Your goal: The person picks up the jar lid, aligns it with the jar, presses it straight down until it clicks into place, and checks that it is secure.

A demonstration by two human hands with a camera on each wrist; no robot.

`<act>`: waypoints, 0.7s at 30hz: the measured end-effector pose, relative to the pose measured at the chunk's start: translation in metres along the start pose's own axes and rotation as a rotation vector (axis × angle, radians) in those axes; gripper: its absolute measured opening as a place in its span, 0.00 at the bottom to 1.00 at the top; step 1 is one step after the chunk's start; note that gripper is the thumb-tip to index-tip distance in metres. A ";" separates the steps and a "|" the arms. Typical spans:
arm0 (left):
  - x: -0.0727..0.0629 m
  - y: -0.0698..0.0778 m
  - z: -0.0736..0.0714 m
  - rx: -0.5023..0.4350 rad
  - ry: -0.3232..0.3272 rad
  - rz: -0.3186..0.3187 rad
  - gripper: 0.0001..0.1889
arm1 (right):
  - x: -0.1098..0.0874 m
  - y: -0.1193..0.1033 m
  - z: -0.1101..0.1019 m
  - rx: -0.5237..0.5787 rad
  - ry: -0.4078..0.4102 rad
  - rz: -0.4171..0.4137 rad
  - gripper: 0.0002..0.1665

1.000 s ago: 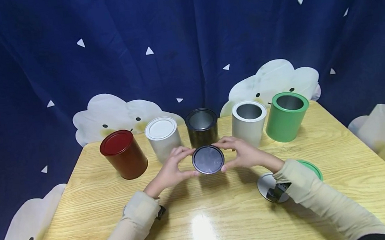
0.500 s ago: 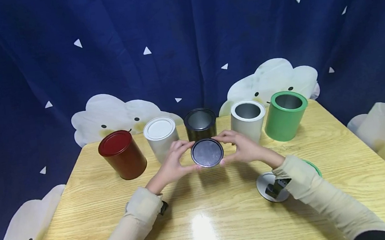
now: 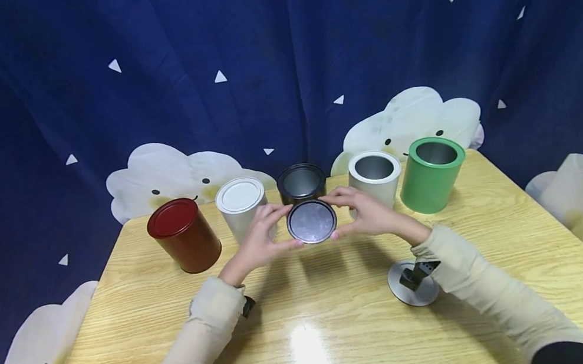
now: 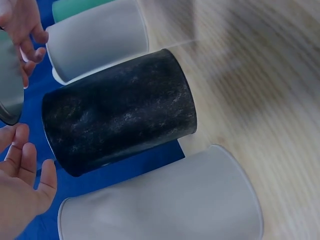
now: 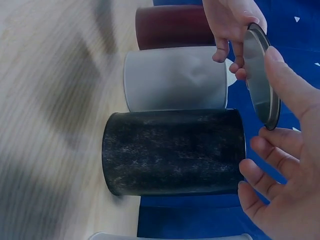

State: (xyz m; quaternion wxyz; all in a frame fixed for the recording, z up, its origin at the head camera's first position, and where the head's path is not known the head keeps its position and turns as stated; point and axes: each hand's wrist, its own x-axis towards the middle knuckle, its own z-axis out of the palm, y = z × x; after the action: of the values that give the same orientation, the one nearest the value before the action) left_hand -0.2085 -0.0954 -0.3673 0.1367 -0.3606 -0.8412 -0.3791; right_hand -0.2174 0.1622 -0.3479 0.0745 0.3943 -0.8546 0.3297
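Both hands hold a round black lid (image 3: 311, 221) between them, raised off the table. The left hand (image 3: 262, 237) pinches its left edge with thumb and fingers. On the opposite edge the right hand (image 3: 366, 212) does the same. Just beyond the lid stands an uncapped black can (image 3: 303, 196), partly hidden by it in the head view. In the right wrist view the lid (image 5: 262, 80) is seen nearly edge-on, its pale underside turned toward the scuffed wall of the black can (image 5: 175, 152). The left wrist view shows the lid only at its left border.
Left of the black can stand a lidded white can (image 3: 243, 208) and a lidded dark red can (image 3: 185, 240). To its right are an open white can (image 3: 391, 195) and an open green can (image 3: 431, 188). A white-rimmed lid (image 3: 405, 297) lies under the right wrist.
Both hands have carried the black lid away from the body, toward the open black can. The right sleeve now covers the green lid seen on the table earlier.
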 end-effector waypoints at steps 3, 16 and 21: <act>0.004 0.000 -0.002 0.010 -0.001 0.001 0.36 | 0.002 0.001 -0.003 0.005 -0.004 0.014 0.42; 0.021 0.000 -0.010 0.010 0.005 -0.006 0.36 | 0.016 0.001 -0.018 -0.012 -0.014 0.035 0.44; 0.027 0.000 -0.012 0.006 -0.013 -0.046 0.36 | 0.023 0.003 -0.024 -0.037 -0.003 0.008 0.43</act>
State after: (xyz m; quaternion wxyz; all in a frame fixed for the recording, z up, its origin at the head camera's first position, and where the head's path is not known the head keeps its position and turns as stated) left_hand -0.2277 -0.0908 -0.3460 0.1235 -0.3431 -0.8513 -0.3773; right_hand -0.2378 0.1642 -0.3223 0.0790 0.3901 -0.8621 0.3135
